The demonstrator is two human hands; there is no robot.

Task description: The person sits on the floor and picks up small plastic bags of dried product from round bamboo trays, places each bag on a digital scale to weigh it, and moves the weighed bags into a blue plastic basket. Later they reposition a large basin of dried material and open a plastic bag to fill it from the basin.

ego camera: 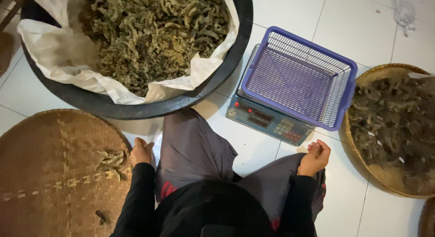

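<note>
Here my left hand (141,152) rests loosely curled, grasping nothing, at the rim of the woven tray (45,173), just beside a small clump of dried strips (111,161) whose long axis runs roughly toward the black tub (136,108). My right hand (316,157) is loosely clenched on my knee, near the scale (267,121) with its purple basket (299,78).

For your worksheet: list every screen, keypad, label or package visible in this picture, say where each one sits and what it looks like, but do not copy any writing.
Scale display: on the front panel of the grey-blue weighing scale, below the purple basket; dark rectangular windows beside a red spot.
Keypad: right part of the same panel; a block of small pale and red buttons.
Liner: white sheet lining the black tub of dried greenish strips, upper left.
</note>
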